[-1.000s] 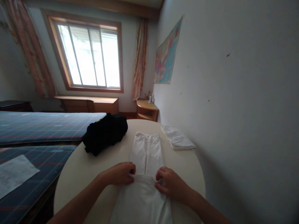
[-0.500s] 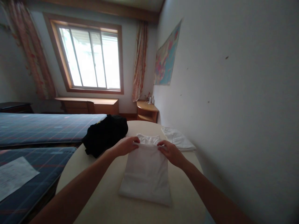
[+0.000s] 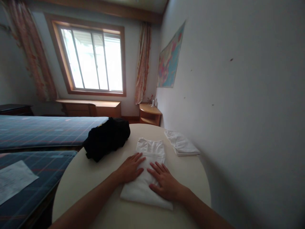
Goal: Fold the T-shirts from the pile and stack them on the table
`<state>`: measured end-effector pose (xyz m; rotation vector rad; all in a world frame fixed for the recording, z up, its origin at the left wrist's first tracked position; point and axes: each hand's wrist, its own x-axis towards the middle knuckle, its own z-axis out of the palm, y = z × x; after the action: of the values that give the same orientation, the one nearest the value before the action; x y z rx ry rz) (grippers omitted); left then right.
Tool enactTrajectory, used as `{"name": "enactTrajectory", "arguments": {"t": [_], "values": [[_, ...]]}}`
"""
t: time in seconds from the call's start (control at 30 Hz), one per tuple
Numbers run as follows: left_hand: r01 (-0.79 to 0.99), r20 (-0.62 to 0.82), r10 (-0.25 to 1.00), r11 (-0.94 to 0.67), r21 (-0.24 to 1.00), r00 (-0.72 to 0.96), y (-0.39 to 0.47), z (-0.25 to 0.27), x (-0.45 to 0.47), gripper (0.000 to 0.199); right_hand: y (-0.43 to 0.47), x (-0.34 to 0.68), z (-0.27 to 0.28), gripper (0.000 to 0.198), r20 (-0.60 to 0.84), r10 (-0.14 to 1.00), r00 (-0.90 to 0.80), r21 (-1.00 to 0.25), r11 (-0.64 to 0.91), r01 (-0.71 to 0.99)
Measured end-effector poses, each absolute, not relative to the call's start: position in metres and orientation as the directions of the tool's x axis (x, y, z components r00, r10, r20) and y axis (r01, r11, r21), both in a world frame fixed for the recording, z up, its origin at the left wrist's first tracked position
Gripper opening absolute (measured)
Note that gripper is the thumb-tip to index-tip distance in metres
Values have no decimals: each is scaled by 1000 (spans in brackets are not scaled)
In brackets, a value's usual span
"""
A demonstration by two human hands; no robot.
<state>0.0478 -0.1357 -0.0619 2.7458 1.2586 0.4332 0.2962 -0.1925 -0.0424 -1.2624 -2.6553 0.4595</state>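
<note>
A folded white garment (image 3: 146, 192), which looks like a shirt, lies on the round cream table (image 3: 95, 190). Its gathered far end shows beyond a folded-over edge. My left hand (image 3: 130, 167) rests on the left side of the cloth, fingers spread and palm down. On the right side lies my right hand (image 3: 164, 180), also flat with its fingers apart. Neither hand grips anything. Both cover parts of the garment's middle.
Another folded white garment (image 3: 182, 143) lies at the table's right edge by the wall. A black cloth bundle or bag (image 3: 108, 136) sits at the back left. Left of the table are plaid mattresses (image 3: 54, 132), with a paper sheet (image 3: 16, 179) on the nearer one.
Both hands have let go of the garment's upper edge. They have come nearer to me and now lie flat on it. The folded-over edge lies lower, showing more of the far end.
</note>
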Motion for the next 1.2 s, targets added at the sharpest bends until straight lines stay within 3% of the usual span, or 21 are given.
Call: {"name": "enactTrajectory", "arguments": {"t": [0.23, 0.3, 0.4, 0.53, 0.67, 1.2], "values": [[713, 169, 728, -686, 147, 665, -174, -24, 53, 50, -230, 306, -18, 70, 45, 731, -681, -419, 633, 651], [706, 132, 726, -687, 170, 675, -178, -17, 53, 39, -235, 309, -13, 65, 63, 709, -702, -492, 634, 596], [715, 110, 738, -673, 189, 666, -177, -14, 52, 31, -232, 311, -16, 49, 90, 764, -638, -568, 566, 598], [736, 100, 759, -650, 192, 644, -169, -16, 47, 32, -218, 309, -29, 32, 195, 894, -403, -440, 447, 779], [746, 53, 779, -615, 256, 625, -159, -16, 40, 28, -207, 309, -39, 24, 213, 939, -271, -360, 333, 872], [737, -44, 796, -536, 412, 603, -158, -12, 33, 26, -201, 312, -37, 15, 147, 965, -217, -458, 261, 850]]}}
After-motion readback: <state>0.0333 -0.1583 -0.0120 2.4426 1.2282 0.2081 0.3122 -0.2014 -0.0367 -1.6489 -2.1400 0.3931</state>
